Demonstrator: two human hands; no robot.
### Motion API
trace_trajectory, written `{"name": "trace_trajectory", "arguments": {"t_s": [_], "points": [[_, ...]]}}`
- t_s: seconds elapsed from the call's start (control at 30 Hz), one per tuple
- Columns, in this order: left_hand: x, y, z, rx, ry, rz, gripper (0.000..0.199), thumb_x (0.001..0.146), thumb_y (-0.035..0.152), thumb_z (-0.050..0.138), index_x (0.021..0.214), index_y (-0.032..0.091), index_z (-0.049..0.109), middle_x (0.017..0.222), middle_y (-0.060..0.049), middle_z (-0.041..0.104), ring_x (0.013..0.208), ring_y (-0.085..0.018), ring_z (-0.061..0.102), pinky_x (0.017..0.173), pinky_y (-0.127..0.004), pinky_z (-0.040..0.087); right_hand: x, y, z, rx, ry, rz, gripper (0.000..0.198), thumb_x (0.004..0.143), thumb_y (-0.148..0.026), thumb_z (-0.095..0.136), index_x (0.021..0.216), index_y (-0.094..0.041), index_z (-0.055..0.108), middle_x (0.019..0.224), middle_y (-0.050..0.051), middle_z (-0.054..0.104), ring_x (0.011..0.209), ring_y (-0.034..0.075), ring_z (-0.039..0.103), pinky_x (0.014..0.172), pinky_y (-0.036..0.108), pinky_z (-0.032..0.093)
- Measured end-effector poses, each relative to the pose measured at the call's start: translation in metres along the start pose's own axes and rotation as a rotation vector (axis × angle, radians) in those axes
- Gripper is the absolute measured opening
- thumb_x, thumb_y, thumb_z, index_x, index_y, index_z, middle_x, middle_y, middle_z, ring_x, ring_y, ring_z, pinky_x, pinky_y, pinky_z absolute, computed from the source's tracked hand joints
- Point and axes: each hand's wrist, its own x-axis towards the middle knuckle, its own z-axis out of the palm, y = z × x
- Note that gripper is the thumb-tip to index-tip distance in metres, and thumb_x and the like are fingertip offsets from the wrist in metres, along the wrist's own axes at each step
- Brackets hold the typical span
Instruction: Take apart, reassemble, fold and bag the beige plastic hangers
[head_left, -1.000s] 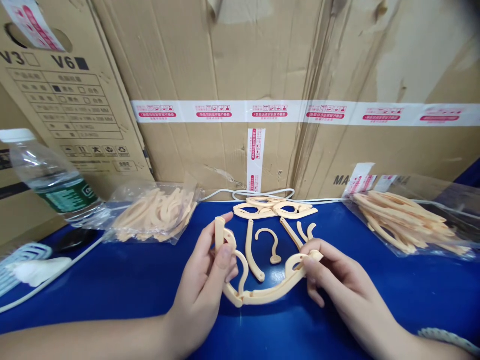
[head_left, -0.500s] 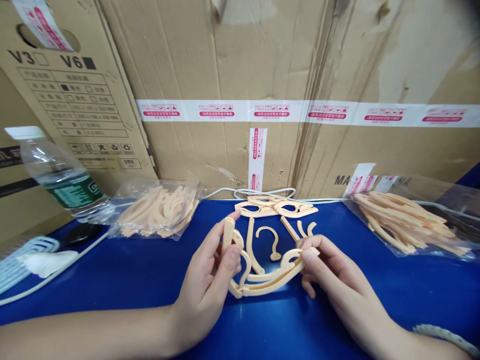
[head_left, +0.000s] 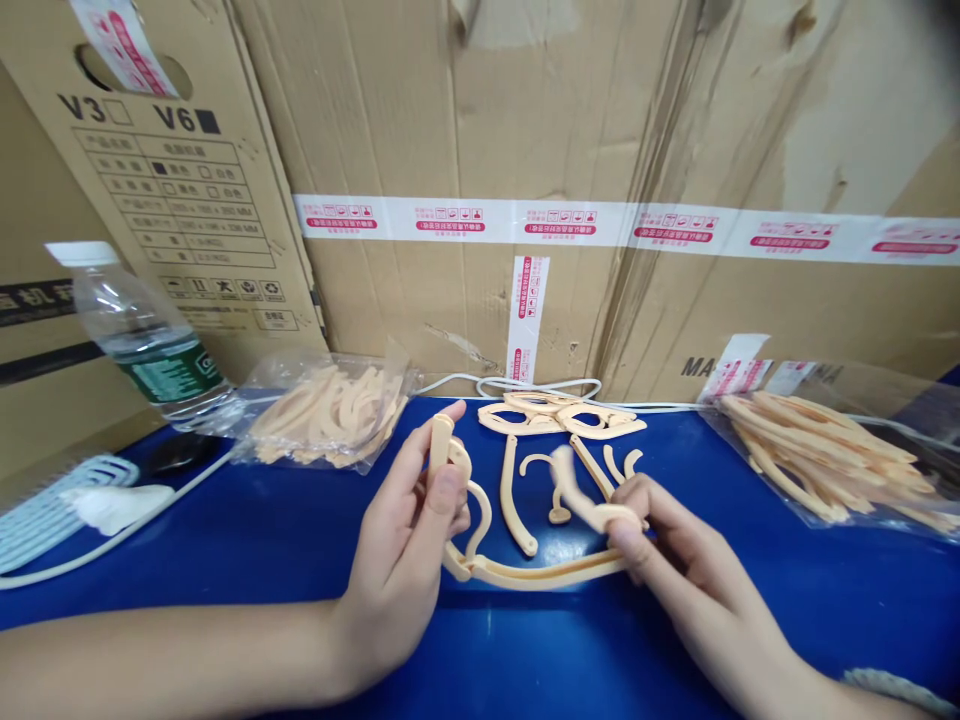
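A beige plastic folding hanger [head_left: 547,574] is stretched between my two hands above the blue table. My left hand [head_left: 411,540] is closed round its left arm, thumb pressed on the upright end. Pinched at the right end by my right hand [head_left: 679,575] is the hanger's other arm, where a slim curved strip [head_left: 576,488] swings up, blurred by motion. Behind the hands lie a loose hook [head_left: 559,515], a long curved arm piece [head_left: 514,500], another arm piece [head_left: 592,464] partly hidden by the right hand, and small curved strips [head_left: 613,464].
Several folded hangers [head_left: 525,420] lie at the back. Clear bags of beige parts stand left [head_left: 330,410] and right [head_left: 832,455]. A water bottle [head_left: 161,350], black object [head_left: 180,455] and light-blue slotted item [head_left: 56,510] are at left. Cardboard boxes [head_left: 465,300] wall the back; a white cable [head_left: 187,490] crosses left.
The curved strip at the hanger's right end has swung up away from the arm. My left hand has shifted slightly left, my right hand slightly right. The view has turned a little left.
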Motion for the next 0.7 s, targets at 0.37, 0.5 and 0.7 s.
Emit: {"name": "trace_trajectory", "arguments": {"t_s": [0.37,0.5,0.7], "points": [[0.001,0.006,-0.002,0.182,-0.526,0.042,0.022,0.089,0.023,0.057,0.111,0.022,0.061,0.087,-0.002,0.059,0.077,-0.014,0.055,0.072,-0.025,0.047,0.006,0.001,0.002,0.344,-0.066,0.155,0.025,0.080,-0.037,0.075,0.084,-0.017,0.061,0.076,0.001,0.061,0.061,0.013,0.065,0.057,0.023,0.060],[0.003,0.011,-0.002,0.189,-0.682,0.031,0.022,0.089,0.026,0.056,0.108,0.019,0.061,0.095,-0.004,0.060,0.088,-0.018,0.052,0.083,-0.031,0.044,0.004,-0.002,0.002,0.325,-0.080,0.048,0.014,0.082,-0.029,0.074,0.077,-0.017,0.069,0.079,0.002,0.062,0.062,0.013,0.067,0.058,0.020,0.060],[0.003,0.004,0.004,0.113,-0.759,-0.302,0.026,0.093,0.037,0.048,0.108,0.016,0.054,0.092,-0.004,0.057,0.078,-0.016,0.053,0.071,-0.029,0.043,0.001,-0.002,0.002,0.212,-0.085,-0.128,0.006,0.086,-0.020,0.068,0.083,-0.023,0.072,0.080,0.002,0.067,0.072,0.014,0.067,0.062,0.019,0.058]]}}
